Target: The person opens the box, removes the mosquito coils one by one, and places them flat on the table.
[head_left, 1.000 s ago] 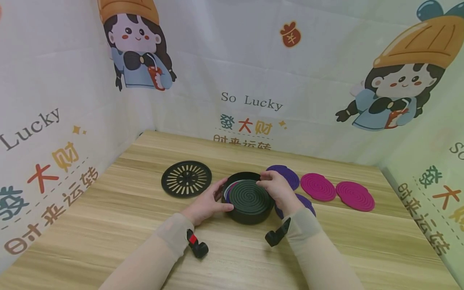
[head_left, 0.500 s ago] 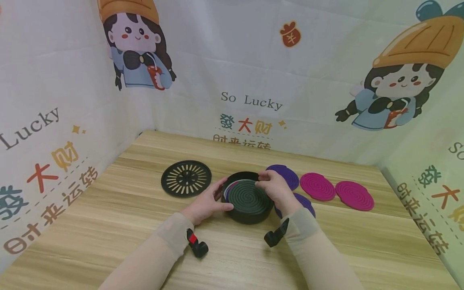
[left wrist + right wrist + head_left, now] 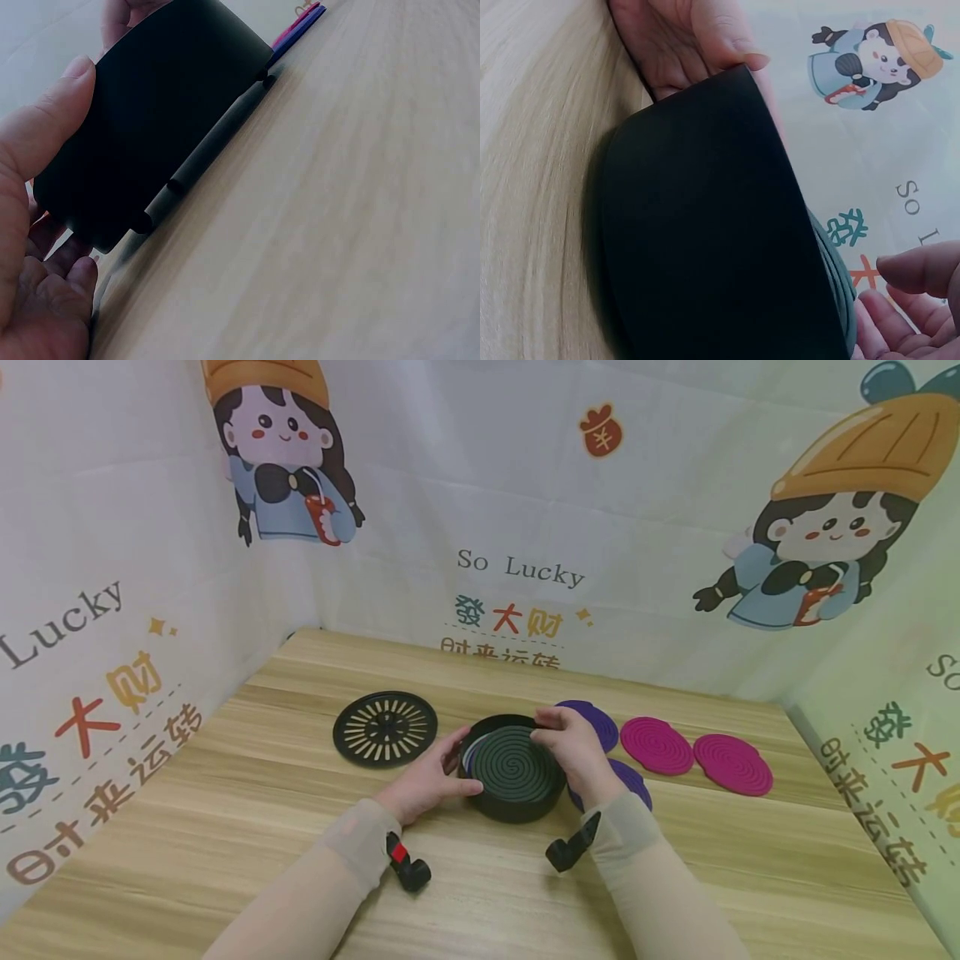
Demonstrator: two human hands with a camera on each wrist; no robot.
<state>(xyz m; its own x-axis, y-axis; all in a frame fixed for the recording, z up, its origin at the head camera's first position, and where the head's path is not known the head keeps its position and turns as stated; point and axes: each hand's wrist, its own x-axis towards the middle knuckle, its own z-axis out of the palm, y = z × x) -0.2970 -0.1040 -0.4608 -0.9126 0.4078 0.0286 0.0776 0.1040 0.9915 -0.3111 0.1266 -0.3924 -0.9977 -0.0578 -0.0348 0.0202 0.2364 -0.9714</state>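
Observation:
In the head view a round black mosquito coil box (image 3: 512, 811) stands on the table. A dark green mosquito coil (image 3: 513, 763) lies in its mouth, with white and purple edges showing beneath on the left. My left hand (image 3: 427, 782) grips the box's left side, thumb on the near wall; the left wrist view shows its fingers curled behind and under the black wall (image 3: 150, 112). My right hand (image 3: 576, 750) is at the far right rim. In the right wrist view its fingers lie by the protruding coil edge (image 3: 835, 277), and its thumb stands apart from them.
A slotted black lid (image 3: 386, 730) lies left of the box. To the right are two pink coils (image 3: 657, 746) and two purple coils (image 3: 597, 723), partly behind my right hand. Printed cloth walls (image 3: 420, 485) bound the wooden table (image 3: 480, 893) at the back and sides.
The green coil has shifted slightly towards the back left of the box, covering the pink edge beneath. My right fingers have risen a little at the rim. My left hand stays put.

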